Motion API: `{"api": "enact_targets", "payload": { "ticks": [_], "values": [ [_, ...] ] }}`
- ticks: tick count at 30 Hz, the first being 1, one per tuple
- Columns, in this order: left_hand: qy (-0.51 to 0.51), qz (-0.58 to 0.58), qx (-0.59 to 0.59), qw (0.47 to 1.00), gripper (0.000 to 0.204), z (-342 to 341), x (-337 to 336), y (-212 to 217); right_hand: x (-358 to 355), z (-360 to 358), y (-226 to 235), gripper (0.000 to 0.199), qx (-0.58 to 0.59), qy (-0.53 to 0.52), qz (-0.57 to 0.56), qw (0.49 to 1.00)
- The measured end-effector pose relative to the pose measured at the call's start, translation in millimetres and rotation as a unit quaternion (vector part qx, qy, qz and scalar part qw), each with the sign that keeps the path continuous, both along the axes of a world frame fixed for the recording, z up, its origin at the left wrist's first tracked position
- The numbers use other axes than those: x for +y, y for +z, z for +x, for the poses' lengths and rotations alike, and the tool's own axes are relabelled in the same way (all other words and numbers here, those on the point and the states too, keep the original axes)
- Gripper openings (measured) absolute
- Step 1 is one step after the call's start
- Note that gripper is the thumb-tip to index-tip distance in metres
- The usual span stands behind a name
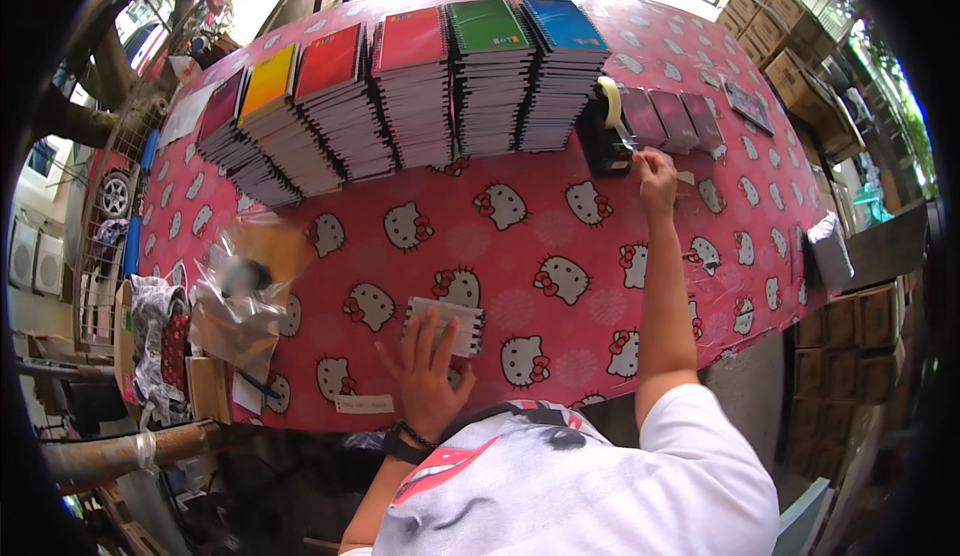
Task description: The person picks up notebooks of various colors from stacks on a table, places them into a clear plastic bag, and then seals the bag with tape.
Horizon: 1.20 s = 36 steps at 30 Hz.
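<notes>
My left hand (430, 381) lies with fingers outstretched on a small white spiral-bound notepad (468, 328) near the table's front edge, resting on it rather than gripping it. My right arm reaches forward to a black tape dispenser (592, 144) that carries a pale yellow roll of tape (609, 104). At its cutting end, the fingers of my right hand (657, 178) are pinched on a short end of clear tape. Left of the dispenser, tall stacks of spiral notebooks (415, 106) stand in a row, their top covers purple, yellow, red, green and blue.
A pink patterned cloth covers the table (520, 256). Dark reddish small packs (672, 121) lie right of the dispenser. Clear plastic bags (235, 301) and a pen (258, 384) are at the left, a paper strip (364, 404) at the front edge. Cardboard boxes (850, 331) are stacked at right.
</notes>
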State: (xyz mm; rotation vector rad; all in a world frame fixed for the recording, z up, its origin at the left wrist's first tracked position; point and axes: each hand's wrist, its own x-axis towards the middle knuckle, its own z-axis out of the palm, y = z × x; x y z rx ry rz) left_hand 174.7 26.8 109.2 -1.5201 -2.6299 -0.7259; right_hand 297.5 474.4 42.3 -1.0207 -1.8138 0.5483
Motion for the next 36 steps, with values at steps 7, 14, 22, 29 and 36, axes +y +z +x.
{"api": "enact_targets", "payload": {
  "ticks": [7,14,22,29,36],
  "values": [
    [-0.037,-0.001,-0.009,0.999,0.072,-3,2,4,-21,-25,-17,0.018,0.138,0.233,-0.633,0.725],
    [-0.016,-0.009,-0.023,1.0,0.072,-9,-2,13,-207,-136,135,0.033,-0.265,0.678,-0.328,0.601],
    [-0.041,-0.034,-0.028,0.998,0.081,-24,10,41,-245,-160,142,0.051,-0.56,0.553,-0.102,0.609],
    [-0.075,-0.073,0.016,0.994,0.079,-33,19,38,-217,-151,127,0.029,-0.383,0.642,-0.208,0.631],
    [-0.099,-0.073,0.019,0.992,0.084,-32,20,43,-205,-139,55,0.024,-0.309,0.638,-0.245,0.662]
  ]
}}
